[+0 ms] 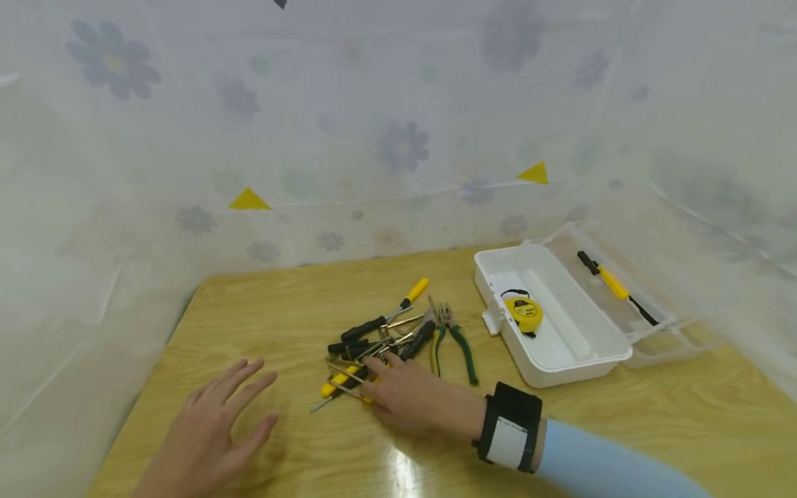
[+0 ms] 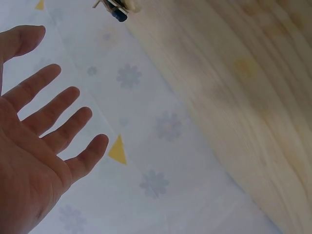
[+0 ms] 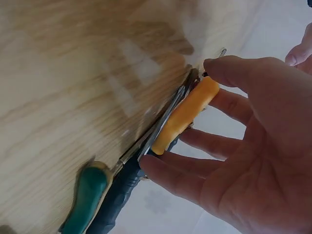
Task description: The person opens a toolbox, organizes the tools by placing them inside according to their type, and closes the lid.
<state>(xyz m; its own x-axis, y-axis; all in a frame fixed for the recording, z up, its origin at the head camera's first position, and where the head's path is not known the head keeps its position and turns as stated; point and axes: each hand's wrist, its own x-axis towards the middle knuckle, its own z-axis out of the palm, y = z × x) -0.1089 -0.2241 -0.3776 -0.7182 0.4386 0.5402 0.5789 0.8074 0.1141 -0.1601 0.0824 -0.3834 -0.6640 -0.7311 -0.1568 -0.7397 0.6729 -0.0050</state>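
Note:
My right hand [image 1: 407, 394] reaches into a heap of tools on the wooden table. Its thumb and fingers lie around the yellow handle of a screwdriver [image 3: 187, 114], seen in the right wrist view; part of that tool is hidden. Beneath and beside it lie black-handled screwdrivers [image 1: 364, 329], bent metal hex keys [image 1: 342, 375] and another yellow-handled screwdriver [image 1: 341, 380]. Green-handled pliers [image 1: 462, 349] rest at the heap's right side. To the left of the heap, my left hand [image 1: 214, 429] hovers with fingers spread, holding nothing; the left wrist view shows its bare palm.
At the right stands a white toolbox [image 1: 560, 377], its clear lid [image 1: 675, 342] folded back. A yellow tape measure [image 1: 524, 313] lies inside the box, and a yellow-and-black tool [image 1: 613, 282] lies in the lid. Flowered sheeting [image 1: 373, 228] hangs behind and beside the table.

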